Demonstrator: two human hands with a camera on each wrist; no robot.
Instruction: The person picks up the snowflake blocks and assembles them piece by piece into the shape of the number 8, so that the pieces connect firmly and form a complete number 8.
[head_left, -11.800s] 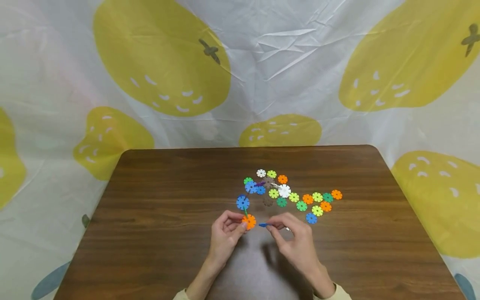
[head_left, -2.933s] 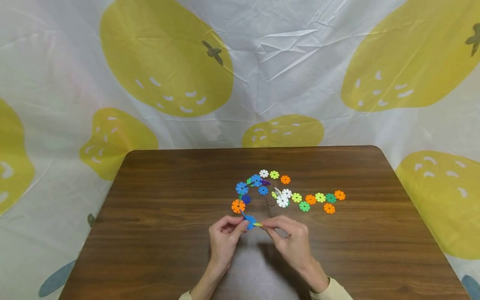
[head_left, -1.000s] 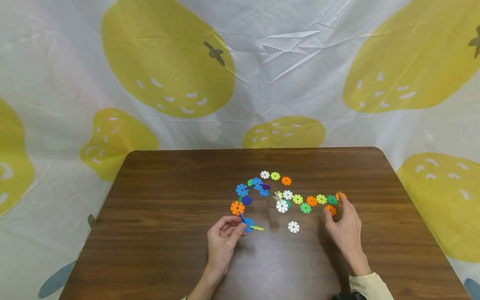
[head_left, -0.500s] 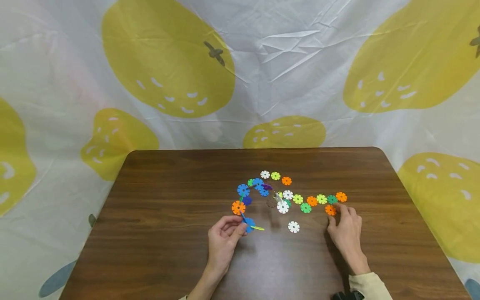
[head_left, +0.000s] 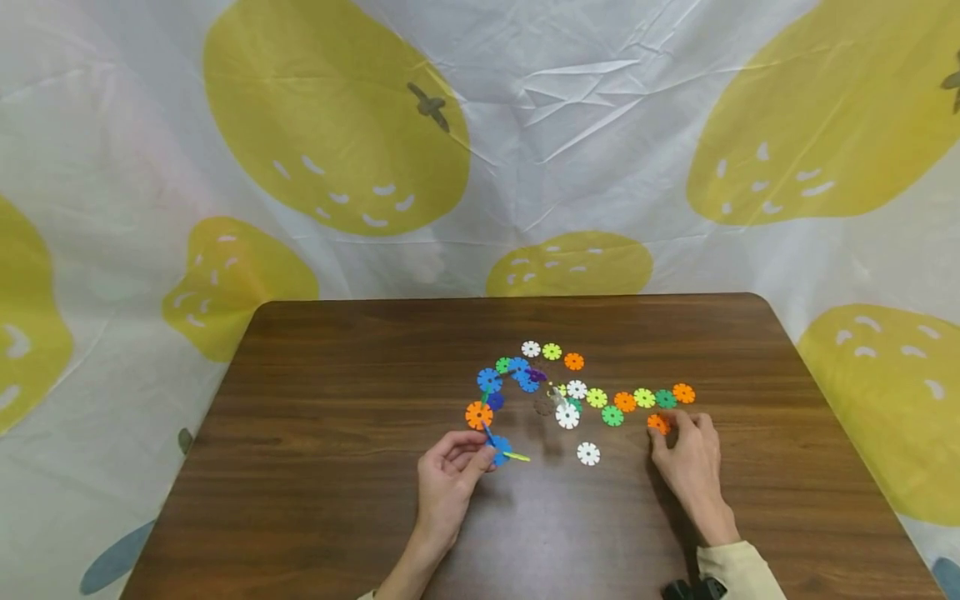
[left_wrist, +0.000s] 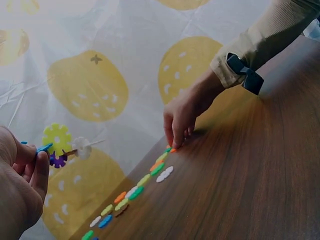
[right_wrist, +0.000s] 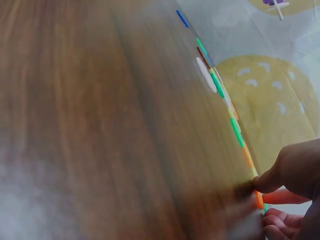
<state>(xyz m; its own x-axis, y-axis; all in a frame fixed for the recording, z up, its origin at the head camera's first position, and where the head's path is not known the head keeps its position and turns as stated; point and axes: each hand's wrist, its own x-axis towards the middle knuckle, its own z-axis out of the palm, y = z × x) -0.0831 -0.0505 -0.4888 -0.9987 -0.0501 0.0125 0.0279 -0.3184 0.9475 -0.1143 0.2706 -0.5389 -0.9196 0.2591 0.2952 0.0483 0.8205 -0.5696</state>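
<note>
In the head view my left hand (head_left: 453, 479) pinches a blue notched plastic disc (head_left: 502, 451), part of a raised chain of interlocking discs. A yellow-green disc (head_left: 517, 457) sticks out edge-on from its right side. Beyond it the chain curves up through an orange disc (head_left: 478, 415) and another blue disc (head_left: 490, 381) to a purple disc (head_left: 536, 376) and a white disc (head_left: 567, 415). At the right my right hand (head_left: 688, 462) pinches a loose orange disc (head_left: 657, 424) at the table top; the right wrist view shows this orange disc (right_wrist: 259, 200) between thumb and finger.
Loose discs lie flat in a band, among them a green disc (head_left: 612, 415), an orange disc (head_left: 683, 393) and a white disc (head_left: 531, 348). Apart in front lies another white disc (head_left: 588, 453). The brown table (head_left: 315, 433) ends at a lemon-print cloth (head_left: 480, 150).
Earlier the yellow-green disc was fitted to the held blue disc and my right hand moved right. Over the last second its fingers closed on the orange disc, which shifted slightly nearer.
</note>
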